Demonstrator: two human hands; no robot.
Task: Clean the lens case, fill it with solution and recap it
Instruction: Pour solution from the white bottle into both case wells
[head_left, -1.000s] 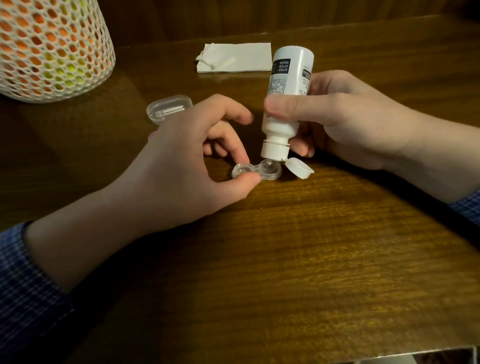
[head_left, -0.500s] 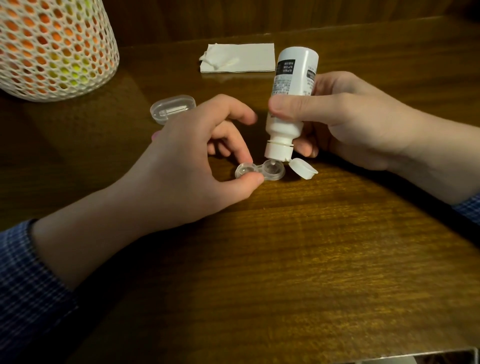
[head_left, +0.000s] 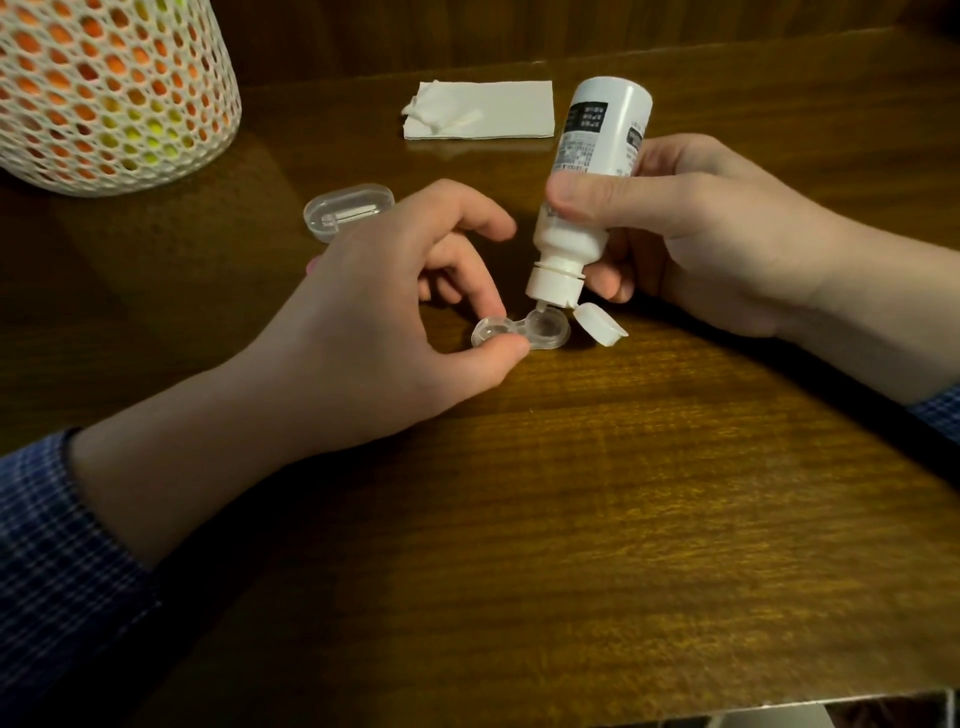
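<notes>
A clear two-well lens case (head_left: 545, 332) lies uncapped on the wooden table (head_left: 623, 519). My left hand (head_left: 384, 312) pinches its left well between thumb and a finger. My right hand (head_left: 691, 234) grips a white solution bottle (head_left: 587, 176) turned upside down, its nozzle right over the case's right well. The bottle's flip cap (head_left: 600, 323) hangs open beside the case. A pink bit (head_left: 311, 266) peeks out behind my left hand.
A clear oval lid (head_left: 347, 209) lies behind my left hand. A folded white tissue (head_left: 483, 111) with a cotton swab on it lies at the back. A white mesh container (head_left: 109, 93) of orange and yellow stands at the far left.
The bottle has tilted slightly more to the right at its base, nozzle staying over the right well. Both hands keep their holds.
</notes>
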